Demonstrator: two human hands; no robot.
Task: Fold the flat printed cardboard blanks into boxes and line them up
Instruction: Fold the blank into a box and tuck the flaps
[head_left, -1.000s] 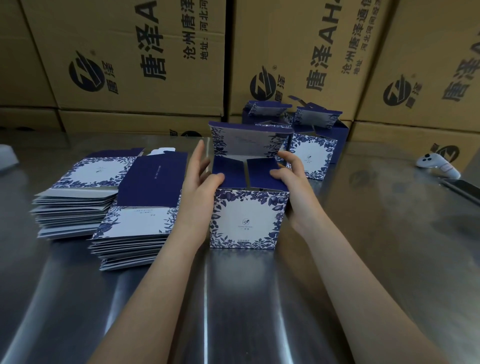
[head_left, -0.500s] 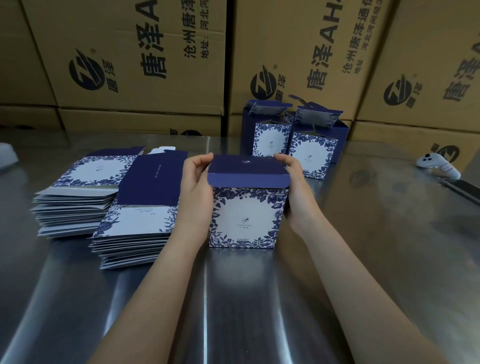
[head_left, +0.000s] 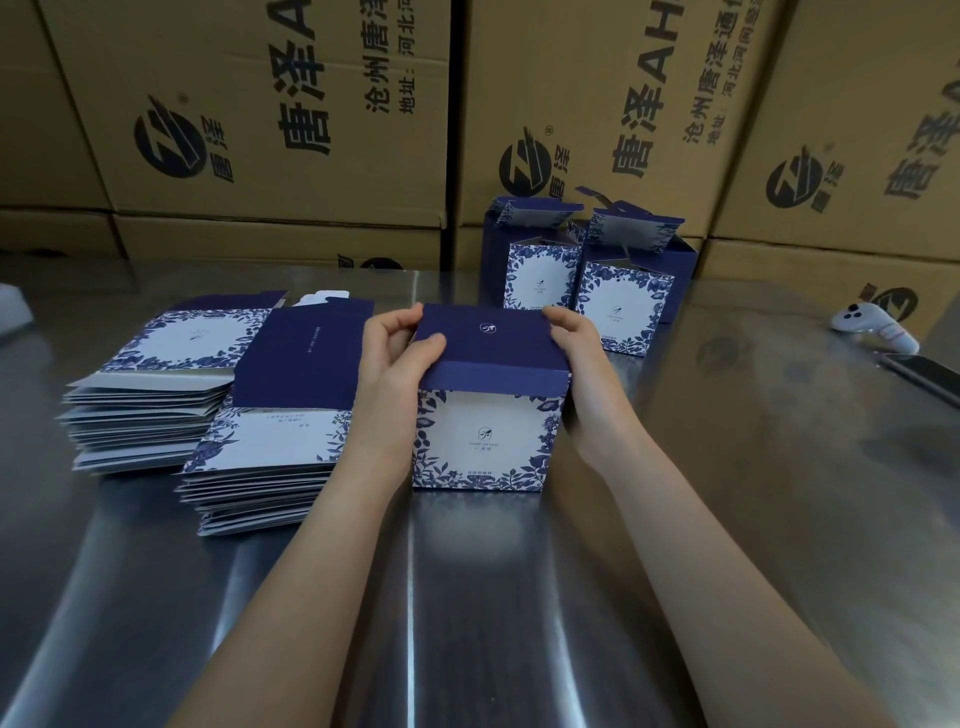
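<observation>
The head view looks down on a brushed steel table (head_left: 701, 519), smooth and streaked with soft reflections, where one upright box (head_left: 485, 410) of thin printed card stands at the centre. Its front face is matte white framed by a dense blue leaf-and-flower border, and its plain navy lid is folded flat over the top, with the lid's front flap hanging over the upper edge of the front face. The left hand (head_left: 389, 384) wraps the box's left side, fingers curled at the far corner of the lid and the thumb lying on the lid's near left part. The right hand (head_left: 584, 374) closes on the right side, fingers over the lid's far right corner and the palm against the right wall. Both forearms are bare. To the left lie two stacks of flat blanks, slightly fanned, their grey edges layered: the far stack (head_left: 150, 384) shows a white floral panel on top, the near stack (head_left: 270, 441) a navy panel above a white one. Behind the held box stand two more folded boxes, the left one (head_left: 540, 260) and the right one (head_left: 628, 291), touching side by side, each with its top flaps raised. A white handheld controller (head_left: 872, 327) lies at the right edge. Large brown corrugated cartons (head_left: 260, 130) with black print wall the back.
</observation>
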